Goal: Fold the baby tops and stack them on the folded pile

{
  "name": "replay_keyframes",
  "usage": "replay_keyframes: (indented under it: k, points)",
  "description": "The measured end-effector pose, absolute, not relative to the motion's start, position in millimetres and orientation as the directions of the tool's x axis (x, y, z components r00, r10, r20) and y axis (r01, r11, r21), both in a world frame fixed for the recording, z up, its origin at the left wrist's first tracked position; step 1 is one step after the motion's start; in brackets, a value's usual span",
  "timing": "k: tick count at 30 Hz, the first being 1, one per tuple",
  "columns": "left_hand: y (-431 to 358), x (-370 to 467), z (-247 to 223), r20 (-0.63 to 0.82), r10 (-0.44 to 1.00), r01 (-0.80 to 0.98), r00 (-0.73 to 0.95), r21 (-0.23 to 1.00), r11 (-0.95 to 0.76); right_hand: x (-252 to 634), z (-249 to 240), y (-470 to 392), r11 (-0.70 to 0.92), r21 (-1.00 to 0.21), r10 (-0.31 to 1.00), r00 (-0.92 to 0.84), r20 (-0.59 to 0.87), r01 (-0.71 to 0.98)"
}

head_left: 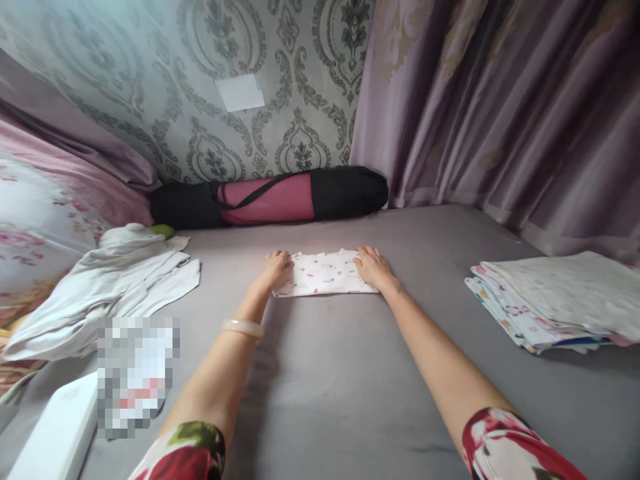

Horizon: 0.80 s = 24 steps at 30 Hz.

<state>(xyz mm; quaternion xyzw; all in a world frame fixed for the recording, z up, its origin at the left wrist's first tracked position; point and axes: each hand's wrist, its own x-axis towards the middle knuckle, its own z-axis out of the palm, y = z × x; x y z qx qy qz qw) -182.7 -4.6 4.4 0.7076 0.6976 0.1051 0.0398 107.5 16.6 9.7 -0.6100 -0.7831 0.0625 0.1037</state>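
Note:
A folded white cloth (325,273) with small coloured prints lies flat on the grey sheet (340,373), its long side running left to right. My left hand (277,269) rests on its left end, fingers lying over the edge. On the right end lies my right hand (373,267), its fingers spread and pointing away from me. Neither hand is closed round the cloth. A pale bangle (243,327) circles my left forearm.
Folded patterned cloths (555,300) are stacked at the right. Rumpled white clothing (125,283) lies left, near a blurred item (137,377) and a white box (57,427). A black and pink roll bag (270,199) lies along the wall.

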Motion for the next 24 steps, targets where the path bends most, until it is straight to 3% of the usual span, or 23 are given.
replay_keyframes:
  k: [5, 11, 16, 24]
  points:
    - [11.6, -191.9, 26.7, -0.004, 1.0, 0.978, -0.018, 0.207, 0.018, 112.7, 29.1, 34.4, 0.205, -0.282, 0.973, -0.227, -0.045, 0.937]
    - [1.6, -194.4, 36.6, -0.023, 1.0, 0.891, -0.005, 0.453, 0.015, 116.3, 54.1, 37.4, 0.209, -0.364, 0.959, -0.263, -0.106, 0.908]
    - [-18.5, -198.3, 56.2, 0.101, 0.993, 0.774, 0.062, 0.624, -0.111, 124.6, 67.7, 30.1, 0.246, -0.452, 0.952, -0.303, -0.055, 0.858]
    - [-58.2, -196.9, 94.8, 0.309, 0.944, 0.652, 0.115, 0.693, -0.306, 150.2, 100.8, 3.5, 0.42, -0.603, 0.904, -0.368, 0.217, 0.678]
